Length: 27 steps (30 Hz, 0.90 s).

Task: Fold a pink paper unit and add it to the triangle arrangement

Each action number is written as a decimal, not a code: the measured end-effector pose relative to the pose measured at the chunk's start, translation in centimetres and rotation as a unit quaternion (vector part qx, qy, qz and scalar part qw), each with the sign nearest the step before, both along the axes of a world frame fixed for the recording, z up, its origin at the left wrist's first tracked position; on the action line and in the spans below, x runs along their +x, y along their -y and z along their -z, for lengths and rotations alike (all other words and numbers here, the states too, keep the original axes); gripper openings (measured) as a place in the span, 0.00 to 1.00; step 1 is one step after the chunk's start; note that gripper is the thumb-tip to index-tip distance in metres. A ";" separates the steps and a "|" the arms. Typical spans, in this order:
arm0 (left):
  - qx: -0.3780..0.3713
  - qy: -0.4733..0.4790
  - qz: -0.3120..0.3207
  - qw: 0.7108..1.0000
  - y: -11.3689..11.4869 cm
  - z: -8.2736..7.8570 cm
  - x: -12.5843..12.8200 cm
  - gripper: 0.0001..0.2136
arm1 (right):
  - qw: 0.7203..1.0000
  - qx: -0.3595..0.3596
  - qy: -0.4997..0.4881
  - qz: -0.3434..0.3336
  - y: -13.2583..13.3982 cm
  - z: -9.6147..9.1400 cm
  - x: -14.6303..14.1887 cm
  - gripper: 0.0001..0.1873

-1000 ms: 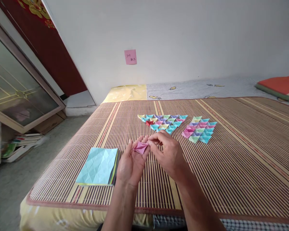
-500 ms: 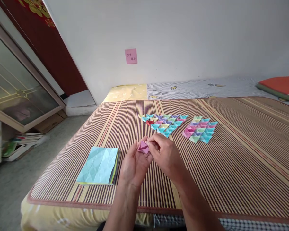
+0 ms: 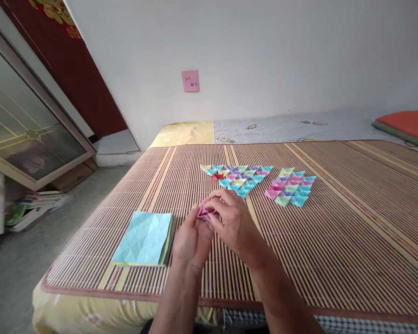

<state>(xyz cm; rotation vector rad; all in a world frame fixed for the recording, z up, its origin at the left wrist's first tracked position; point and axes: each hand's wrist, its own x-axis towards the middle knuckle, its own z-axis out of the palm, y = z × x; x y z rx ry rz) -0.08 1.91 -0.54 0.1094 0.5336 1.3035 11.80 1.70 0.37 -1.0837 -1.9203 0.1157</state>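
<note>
Between my two hands is a small pink folded paper boat (image 3: 205, 213). My left hand (image 3: 192, 234) cradles it from below, palm up, with the thumb against its left side. From the right, the bent fingers of my right hand (image 3: 228, 215) reach over it and pinch its right part, covering some of it. Left of my hands lies a stack of square paper (image 3: 144, 239), its top sheet light blue and creased. Beyond my hands sits a triangular group of small coloured paper boats (image 3: 242, 176), and a second group of paper boats (image 3: 290, 187) lies to its right.
A striped bamboo mat (image 3: 334, 241) covers the bed. A pink note (image 3: 190, 81) is stuck on the white wall. At the far right lies an orange and green folded item (image 3: 404, 125). Books (image 3: 38, 206) rest on the floor at left, near a glass-panelled door (image 3: 28, 125).
My right fingers have moved left and further over the pink paper boat, covering more of it. The boat's opening looks changed in shape. The view has shifted slightly.
</note>
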 end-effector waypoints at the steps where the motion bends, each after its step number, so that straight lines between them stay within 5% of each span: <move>1: -0.004 -0.002 -0.001 1.000 0.0 -0.1 0.1 0.17 | 1.000 0.005 0.012 0.006 -0.1 0.1 0.0 0.11; 8: -0.021 -0.025 -0.030 0.999 0.0 -0.4 0.5 0.17 | 0.997 0.014 0.070 0.031 -0.1 0.3 -0.2 0.12; 21: 0.067 -0.117 -0.021 0.991 0.2 0.5 -0.2 0.11 | 0.998 -0.029 0.050 0.021 -0.4 0.8 -0.2 0.10; 27: 0.016 -0.069 -0.005 0.997 -0.2 0.6 -0.1 0.13 | 0.999 -0.044 0.023 0.010 -0.3 0.6 0.0 0.11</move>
